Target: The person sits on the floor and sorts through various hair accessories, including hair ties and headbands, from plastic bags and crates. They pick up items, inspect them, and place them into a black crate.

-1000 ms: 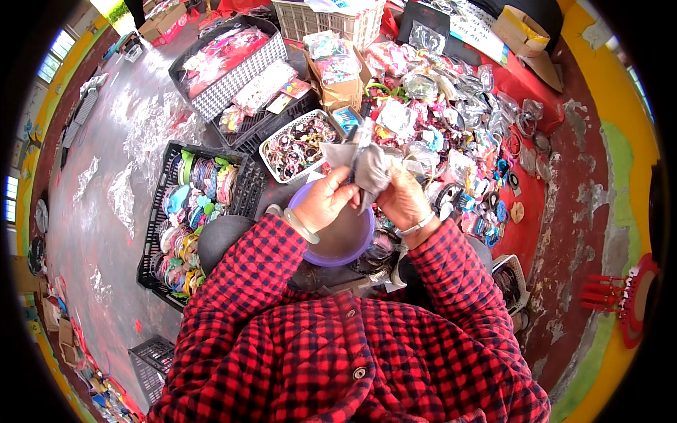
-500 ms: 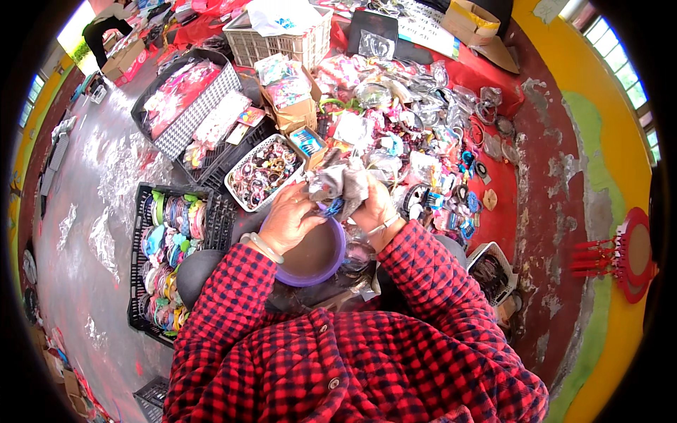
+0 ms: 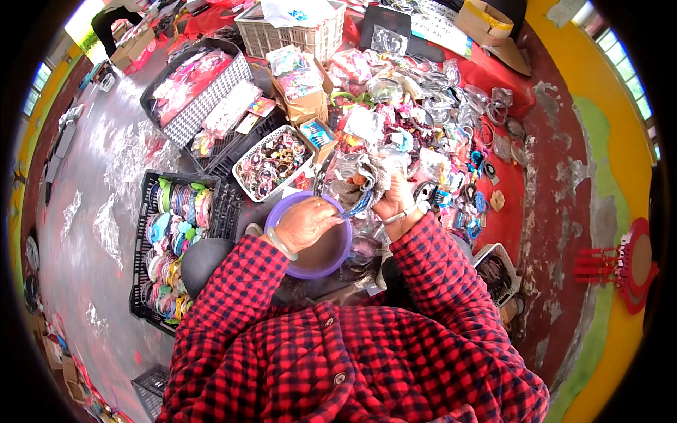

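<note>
Head view shows us our two bare hands raised in front of us, near each other. With the left hand (image 3: 307, 225) we have thumb and fingertips pinched together on one end of a blue band (image 3: 363, 204), which bends up toward the right. With the right hand (image 3: 395, 199) we have our fingers curled about a crumpled grey cloth (image 3: 350, 187); we cannot tell how tightly, as the folds hide the fingertips, nor whether cloth and band are joined. Cloth and band are in the air between our hands, just beyond the purple basin (image 3: 314, 273), whose near part lies below the left hand. Past the basin we see a white basket (image 3: 286, 180) of hair ties, and to its right a spread pile (image 3: 416, 120) of small packets. A black crate (image 3: 224, 208) of colourful bands stands to our left.
</note>
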`<state>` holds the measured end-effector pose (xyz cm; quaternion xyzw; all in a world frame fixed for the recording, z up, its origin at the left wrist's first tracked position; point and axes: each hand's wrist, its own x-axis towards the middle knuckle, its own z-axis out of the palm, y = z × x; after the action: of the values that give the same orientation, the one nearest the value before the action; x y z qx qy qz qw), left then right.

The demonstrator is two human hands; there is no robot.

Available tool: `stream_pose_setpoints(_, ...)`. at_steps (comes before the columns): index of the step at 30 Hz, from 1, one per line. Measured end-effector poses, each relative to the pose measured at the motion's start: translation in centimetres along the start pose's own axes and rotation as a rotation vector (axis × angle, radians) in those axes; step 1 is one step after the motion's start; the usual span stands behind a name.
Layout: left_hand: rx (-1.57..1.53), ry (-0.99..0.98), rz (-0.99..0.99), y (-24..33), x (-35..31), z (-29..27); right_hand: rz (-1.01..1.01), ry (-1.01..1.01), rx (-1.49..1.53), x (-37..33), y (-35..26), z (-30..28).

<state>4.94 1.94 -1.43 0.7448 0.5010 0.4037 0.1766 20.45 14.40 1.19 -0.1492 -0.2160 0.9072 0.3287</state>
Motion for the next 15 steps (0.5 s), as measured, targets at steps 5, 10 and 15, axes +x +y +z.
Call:
stream_pose_setpoints(5, -0.013, 0.027, -0.024, -0.2, -0.6, 0.5, -0.014, 0.087, -0.014, -0.4, 0.5, 1.5)
stream_pose_setpoints(10, -0.01, 0.132, -0.064, 0.1, -0.8, 0.9, 0.072, -0.001, 0.042, -0.4, 0.7, 1.6)
stream_pose_setpoints(15, -0.014, 0.106, -0.253, 0.6, -0.2, 0.0, 0.064, 0.068, 0.066, -0.3, 2.9, 1.3)
